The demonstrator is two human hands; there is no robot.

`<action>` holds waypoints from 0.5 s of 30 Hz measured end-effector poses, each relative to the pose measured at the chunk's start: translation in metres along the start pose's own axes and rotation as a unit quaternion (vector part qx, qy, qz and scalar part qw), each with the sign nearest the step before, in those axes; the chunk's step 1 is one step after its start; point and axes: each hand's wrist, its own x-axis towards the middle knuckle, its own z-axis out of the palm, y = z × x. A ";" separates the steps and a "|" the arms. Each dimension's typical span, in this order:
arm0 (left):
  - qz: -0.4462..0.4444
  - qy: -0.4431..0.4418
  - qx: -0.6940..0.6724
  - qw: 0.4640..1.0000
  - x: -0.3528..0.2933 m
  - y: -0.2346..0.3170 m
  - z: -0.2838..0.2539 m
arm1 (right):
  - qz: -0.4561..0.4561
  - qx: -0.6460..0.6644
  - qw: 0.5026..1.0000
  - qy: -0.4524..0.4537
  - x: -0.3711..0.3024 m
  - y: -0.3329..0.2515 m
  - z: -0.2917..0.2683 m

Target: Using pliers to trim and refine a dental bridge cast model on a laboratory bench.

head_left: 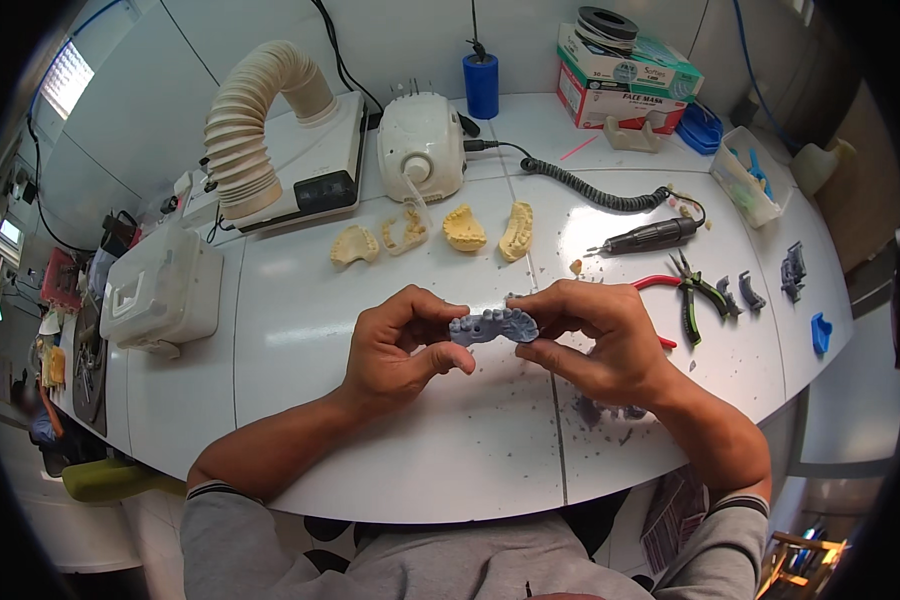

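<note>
Over the middle of the white table I hold a grey-blue dental model [485, 328] with a row of teeth along its top. My left hand [398, 340] is at its left end, index finger behind and thumb in front. My right hand [600, 335] pinches the right end between thumb and fingers. Pliers with red and green handles [688, 295] lie just right of my right hand. Grey crumbs and broken pieces [610, 408] are scattered below that hand. Beyond my hands, cream plaster dental models [464, 228] stand in a row.
A black rotary handpiece [650, 238] is corded to a white control unit [421, 150]. At the back left stands a white machine with a ribbed hose [245, 130]; a lidded white box [162, 285] sits nearer. Rightward are grey cut-off pieces [792, 270] and a clear tub [750, 185].
</note>
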 end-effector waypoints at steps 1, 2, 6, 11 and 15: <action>0.000 0.001 0.000 1.000 0.001 0.000 0.001 | -0.011 -0.021 1.000 0.008 0.000 0.001 0.001; 0.016 0.004 0.008 1.000 0.003 0.000 0.003 | -0.010 -0.021 1.000 0.008 0.000 0.000 0.000; -0.012 0.004 0.038 0.999 0.007 0.002 0.007 | -0.017 -0.072 0.996 0.040 -0.004 0.000 -0.003; 0.061 0.040 0.071 0.995 0.004 -0.007 0.002 | -0.089 -0.149 0.982 0.074 -0.003 0.007 -0.002; 0.036 0.088 0.065 0.993 0.010 -0.004 -0.001 | -0.219 -0.253 0.937 0.102 0.001 0.016 0.001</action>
